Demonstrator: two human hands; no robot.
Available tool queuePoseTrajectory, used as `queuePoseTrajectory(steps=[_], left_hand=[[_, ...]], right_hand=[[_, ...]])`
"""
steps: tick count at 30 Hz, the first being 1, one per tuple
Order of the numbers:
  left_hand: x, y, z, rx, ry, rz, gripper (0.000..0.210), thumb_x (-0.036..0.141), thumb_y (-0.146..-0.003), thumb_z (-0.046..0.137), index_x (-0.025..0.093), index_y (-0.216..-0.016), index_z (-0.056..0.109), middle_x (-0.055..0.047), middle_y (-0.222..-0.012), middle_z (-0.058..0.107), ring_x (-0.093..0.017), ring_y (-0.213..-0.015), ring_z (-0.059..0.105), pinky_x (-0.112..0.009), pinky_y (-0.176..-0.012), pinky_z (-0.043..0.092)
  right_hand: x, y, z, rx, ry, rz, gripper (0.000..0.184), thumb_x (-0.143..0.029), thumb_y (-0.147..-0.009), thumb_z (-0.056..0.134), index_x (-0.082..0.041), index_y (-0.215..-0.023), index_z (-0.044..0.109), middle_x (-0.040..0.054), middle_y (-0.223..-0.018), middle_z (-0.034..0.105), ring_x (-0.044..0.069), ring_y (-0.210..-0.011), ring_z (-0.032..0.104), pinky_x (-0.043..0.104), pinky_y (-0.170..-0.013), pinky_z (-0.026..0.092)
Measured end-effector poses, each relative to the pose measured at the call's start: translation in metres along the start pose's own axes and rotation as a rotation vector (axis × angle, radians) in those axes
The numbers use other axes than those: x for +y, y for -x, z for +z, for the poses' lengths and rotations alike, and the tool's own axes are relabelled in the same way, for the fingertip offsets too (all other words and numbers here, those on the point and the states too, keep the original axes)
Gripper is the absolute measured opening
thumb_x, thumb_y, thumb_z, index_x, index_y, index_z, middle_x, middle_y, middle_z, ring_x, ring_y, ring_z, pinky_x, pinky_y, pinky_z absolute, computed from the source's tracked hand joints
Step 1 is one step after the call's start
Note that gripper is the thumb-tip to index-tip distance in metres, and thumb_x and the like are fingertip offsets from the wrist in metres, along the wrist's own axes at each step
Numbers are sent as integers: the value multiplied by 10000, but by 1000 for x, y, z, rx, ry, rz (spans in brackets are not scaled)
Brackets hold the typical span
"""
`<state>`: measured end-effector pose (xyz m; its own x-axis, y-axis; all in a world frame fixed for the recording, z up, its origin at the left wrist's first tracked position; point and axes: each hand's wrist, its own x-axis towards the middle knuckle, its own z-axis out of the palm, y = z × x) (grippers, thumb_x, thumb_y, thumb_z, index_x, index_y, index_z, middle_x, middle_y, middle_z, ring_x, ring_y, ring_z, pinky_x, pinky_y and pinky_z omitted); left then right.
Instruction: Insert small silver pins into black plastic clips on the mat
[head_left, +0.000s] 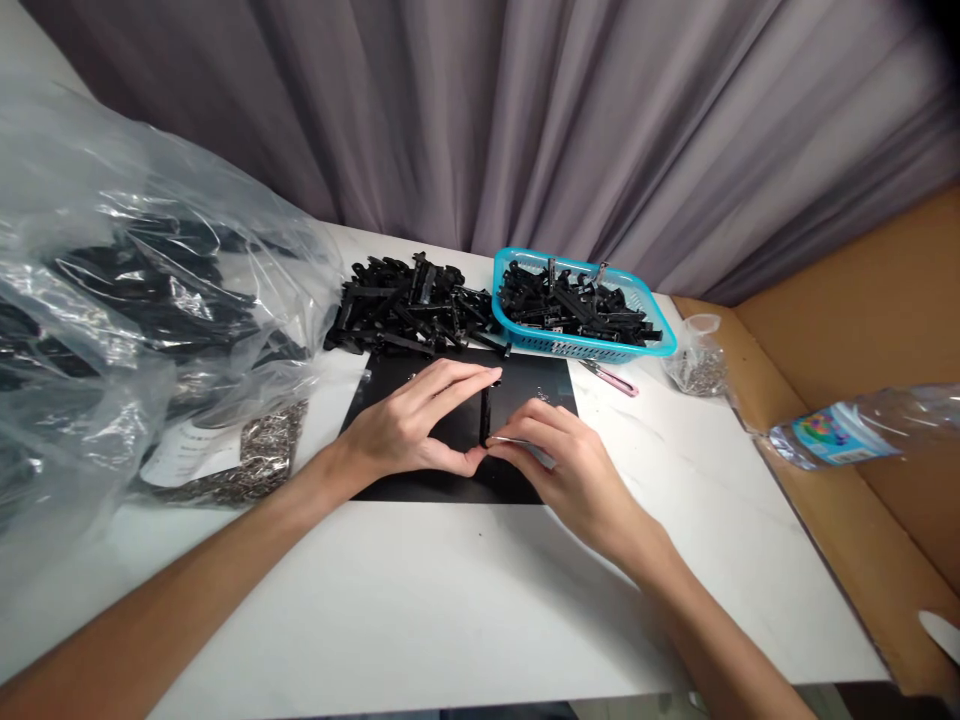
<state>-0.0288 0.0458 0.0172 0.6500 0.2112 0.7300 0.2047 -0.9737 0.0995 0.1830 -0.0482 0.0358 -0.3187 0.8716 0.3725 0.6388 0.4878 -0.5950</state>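
Note:
Over the black mat (405, 485), a narrow black plastic part (485, 412) stands lengthwise away from me. My left hand (412, 420) grips it end to end, forefinger at the far tip and thumb at the near tip. My right hand (562, 455) is closed, its fingers pinching a thin, shiny metal tool (525, 442) whose kind I cannot make out. The tool's tip meets the near end of the black part, close to my left thumb. Tiny metal bits (542, 394) lie on the mat beyond my right hand.
A heap of black plastic parts (412, 305) lies behind the mat, beside a blue basket (660, 349) of similar parts. A pink-handled cutter (619, 380) and a bag of small metal pieces (701, 365) lie right. Large clear bags (247, 210) fill the left; a plastic bottle (840, 435) lies far right.

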Motion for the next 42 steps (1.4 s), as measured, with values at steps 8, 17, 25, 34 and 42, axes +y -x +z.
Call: queuePoseTrajectory(steps=[8, 17, 25, 34, 42], left_hand=[[-1, -1, 1, -8, -29, 35, 750, 209, -799, 763, 97, -1476, 461, -182, -1233, 662, -296, -1114, 686, -441, -975, 612], [3, 1, 1, 13, 5, -7, 738, 231, -799, 773, 131, -1464, 471, -161, -1240, 670, -292, -1126, 686, -435, -954, 630], [3, 0, 4, 4, 9, -1, 734, 225, -785, 768, 115, -1449, 475, -162, -1240, 675, -295, -1149, 679, -431, -965, 627], [5, -2, 2, 0, -48, 12, 706, 217, -794, 748, 153, -1442, 475, -134, -1168, 696, -271, -1003, 714, -418, -875, 641], [9, -4, 4, 4, -87, 74, 659, 181, -783, 734, 111, -1393, 496, -149, -1127, 712, -283, -990, 712, -420, -860, 640]], right_hand=[[12, -8, -1, -24, -500, 284, 197, -379, -865, 806, -201, -826, 730, 17, -888, 682, 171, -847, 626, 294, -727, 448], [21, -9, -5, -111, -736, 371, 242, -397, -754, 889, -205, -818, 756, 0, -846, 679, 148, -780, 572, 294, -689, 390], [23, -5, -8, -174, -709, 390, 237, -423, -857, 787, -188, -880, 760, 19, -882, 671, 143, -767, 555, 288, -676, 412], [24, -5, -3, -137, -668, 485, 337, -474, -780, 836, -193, -951, 760, 20, -915, 719, 161, -839, 621, 287, -735, 457], [24, -1, 5, -131, -700, 510, 355, -491, -770, 840, -193, -942, 751, 28, -935, 725, 178, -881, 648, 300, -777, 475]])
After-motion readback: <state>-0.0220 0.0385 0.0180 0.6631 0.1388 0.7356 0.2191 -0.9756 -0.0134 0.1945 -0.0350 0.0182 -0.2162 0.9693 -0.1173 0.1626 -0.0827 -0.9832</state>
